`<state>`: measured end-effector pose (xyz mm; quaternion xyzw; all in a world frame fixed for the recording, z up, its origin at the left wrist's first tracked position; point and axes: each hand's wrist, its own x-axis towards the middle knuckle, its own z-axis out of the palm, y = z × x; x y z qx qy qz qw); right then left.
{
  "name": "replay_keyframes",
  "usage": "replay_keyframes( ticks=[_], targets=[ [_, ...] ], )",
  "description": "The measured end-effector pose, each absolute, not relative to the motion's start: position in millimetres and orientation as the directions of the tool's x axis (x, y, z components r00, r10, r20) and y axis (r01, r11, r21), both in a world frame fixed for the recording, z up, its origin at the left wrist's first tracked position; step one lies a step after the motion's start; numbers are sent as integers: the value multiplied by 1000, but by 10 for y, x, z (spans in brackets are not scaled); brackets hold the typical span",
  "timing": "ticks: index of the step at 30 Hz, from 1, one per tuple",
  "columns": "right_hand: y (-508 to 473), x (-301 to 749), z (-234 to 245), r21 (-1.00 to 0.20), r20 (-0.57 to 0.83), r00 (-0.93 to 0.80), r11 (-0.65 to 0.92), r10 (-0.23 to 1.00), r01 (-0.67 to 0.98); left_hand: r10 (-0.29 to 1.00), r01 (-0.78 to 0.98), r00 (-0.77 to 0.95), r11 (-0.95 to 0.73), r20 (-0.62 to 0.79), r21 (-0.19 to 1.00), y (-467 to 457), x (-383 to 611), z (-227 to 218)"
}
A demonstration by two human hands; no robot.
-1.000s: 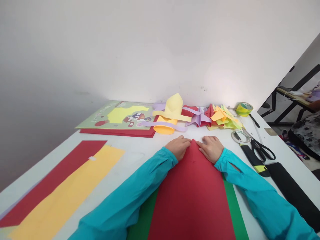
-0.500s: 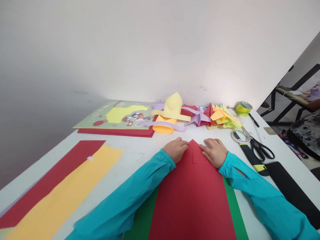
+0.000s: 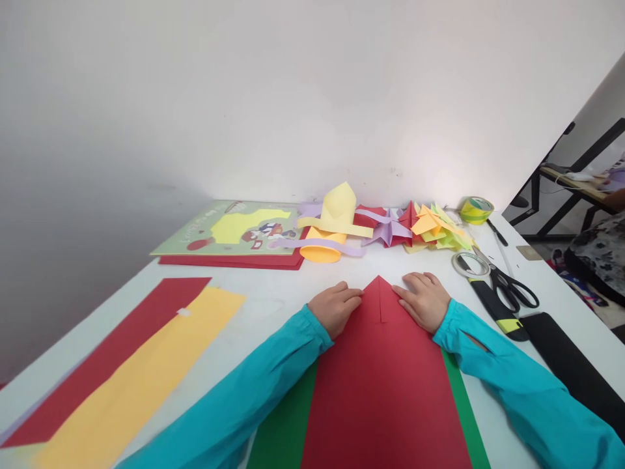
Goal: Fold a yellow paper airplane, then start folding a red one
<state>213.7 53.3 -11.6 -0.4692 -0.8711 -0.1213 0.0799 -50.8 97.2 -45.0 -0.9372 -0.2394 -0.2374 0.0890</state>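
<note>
A red paper sheet (image 3: pixel 385 384) lies in front of me on a green sheet (image 3: pixel 286 433). Its far corners are folded in, so it ends in a point with a centre seam. My left hand (image 3: pixel 334 307) presses on the left slanted fold, fingers bent with their tips on the edge. On the right slanted fold my right hand (image 3: pixel 424 301) lies flat with its fingers stretched out. Neither hand holds anything. Both arms wear teal sleeves.
Scissors (image 3: pixel 513 292), a clear tape ring (image 3: pixel 471 264), a black and yellow knife (image 3: pixel 498 314) and a black flat object (image 3: pixel 571 365) lie at the right. Folded paper shapes (image 3: pixel 430 228), a yellow paper piece (image 3: pixel 334 221), a tape roll (image 3: pixel 476 210) and a booklet (image 3: pixel 234 228) line the wall. Red (image 3: pixel 112 355) and yellow (image 3: pixel 141 381) strips lie left.
Both hands have slid from the tip of the red paper down along its slanted folds, toward me and apart. The paper has stayed in place.
</note>
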Motion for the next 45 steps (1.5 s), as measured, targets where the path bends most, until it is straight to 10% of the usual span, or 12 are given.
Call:
replay_keyframes(
  ticks=[21,34,45],
  targets=[
    [535,2143,-161,131,295,-535,521,792,844,277,400,721,-915,635,-56,648,-891,-242],
    [527,2142,-118,133,256,-531,515,807,847,426,471,785,-882,450,12,439,-1019,-57],
    [554,2144,-107,90,243,-544,539,803,837,410,507,709,-862,574,-11,491,-738,-120]
  ],
)
